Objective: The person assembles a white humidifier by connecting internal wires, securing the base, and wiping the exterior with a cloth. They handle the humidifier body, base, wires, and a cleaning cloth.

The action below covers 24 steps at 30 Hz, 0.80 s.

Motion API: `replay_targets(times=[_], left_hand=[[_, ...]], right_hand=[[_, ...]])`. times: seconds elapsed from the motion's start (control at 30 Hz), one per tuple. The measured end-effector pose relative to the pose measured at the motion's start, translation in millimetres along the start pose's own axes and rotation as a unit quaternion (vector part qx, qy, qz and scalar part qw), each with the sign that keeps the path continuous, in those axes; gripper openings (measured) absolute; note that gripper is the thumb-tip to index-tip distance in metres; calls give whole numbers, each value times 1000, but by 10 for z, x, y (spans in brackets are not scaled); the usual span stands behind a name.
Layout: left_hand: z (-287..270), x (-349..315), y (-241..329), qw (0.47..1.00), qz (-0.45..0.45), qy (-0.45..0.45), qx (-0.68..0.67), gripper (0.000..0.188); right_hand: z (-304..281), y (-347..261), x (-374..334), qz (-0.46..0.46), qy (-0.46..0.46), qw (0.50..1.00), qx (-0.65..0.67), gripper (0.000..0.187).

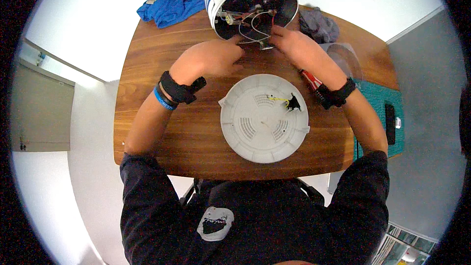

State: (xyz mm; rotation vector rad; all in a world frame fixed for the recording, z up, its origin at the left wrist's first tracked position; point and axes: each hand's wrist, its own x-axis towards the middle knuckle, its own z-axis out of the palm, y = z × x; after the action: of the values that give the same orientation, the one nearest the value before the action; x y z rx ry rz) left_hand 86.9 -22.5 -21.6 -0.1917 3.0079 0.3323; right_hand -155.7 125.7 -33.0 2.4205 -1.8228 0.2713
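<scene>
A white round appliance housing lies on its side at the far edge, its dark open underside facing me. Inside are loose wires and small electrical parts. My left hand is at the lower left of the opening, beside a pale wire; its fingertips are blurred. At the lower right of the opening my right hand has its fingers pinched on a wire. A small metal piece hangs between the hands. Closer to me rests a white round vented base cover with a black socket and a yellow-green wire.
On the wooden table, a blue cloth lies far left and a grey cloth far right. Red-handled pliers lie under my right wrist. A green mat bearing a black object is at the right.
</scene>
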Motion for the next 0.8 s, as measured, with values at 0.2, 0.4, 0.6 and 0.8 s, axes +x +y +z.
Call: replay_targets(times=[0.2,0.4,0.6,0.8], left_hand=[[84,80,-3,999,-29,38,4,36],[66,110,-25,998,-22,58,-9,33],[126,113,81,992,1,115,-56,34],[197,227,161,971,72,220,-58,34]], right_hand=[[91,13,77,37,16,999,30,25],[38,-43,49,52,37,996,67,27],[-14,-2,-3,38,47,997,38,35],[46,117,-39,8,83,996,-2,25]])
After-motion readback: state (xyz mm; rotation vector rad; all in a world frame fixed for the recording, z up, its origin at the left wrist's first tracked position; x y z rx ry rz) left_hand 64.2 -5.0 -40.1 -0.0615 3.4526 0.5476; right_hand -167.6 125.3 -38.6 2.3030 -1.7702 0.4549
